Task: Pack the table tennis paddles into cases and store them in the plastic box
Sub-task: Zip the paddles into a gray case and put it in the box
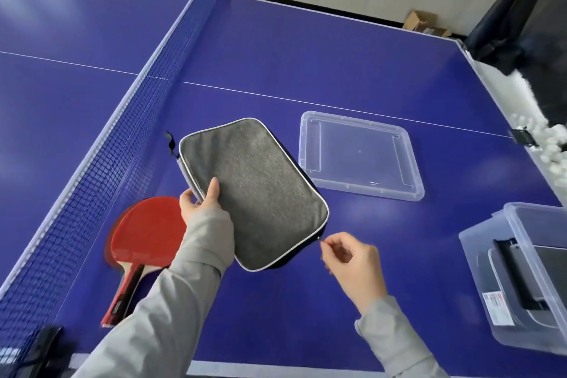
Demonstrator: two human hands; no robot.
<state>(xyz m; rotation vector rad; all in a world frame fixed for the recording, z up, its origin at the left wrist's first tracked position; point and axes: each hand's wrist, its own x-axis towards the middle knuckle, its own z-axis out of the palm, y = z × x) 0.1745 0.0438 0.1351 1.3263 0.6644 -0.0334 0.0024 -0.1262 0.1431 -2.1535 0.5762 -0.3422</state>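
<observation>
Your two grey sleeves (171, 316) come up from the bottom, closest to you. Your left hand (199, 201) has its grip on the grey case (254, 193). The thumb lies on top near the left edge and the fingers go under it. You hold the case up, tilted, above the blue tabletop (352, 77).

Your right hand (352, 261) is just beside the lower right corner of the case. Its finger and thumb are curled close together there, at the small zip pull (321, 241). It looks like a pinching grip, but the pull is too small to be sure.

Under your left arm, two red paddles (147, 233) lie stacked on the tabletop. Their handles point toward you. They sit near the net (129, 138), which runs up the left side.

To the right of the case, a clear plastic lid (359, 156) lies flat on the tabletop. The case's far right edge covers a bit of the lid's left side.

At the right edge sits the clear plastic box (521, 279). A dark case (521, 276) is already inside it, and a white label (497, 307) is stuck on its wall.

Far off on the right, white balls (540, 135) lie past the table's end.
</observation>
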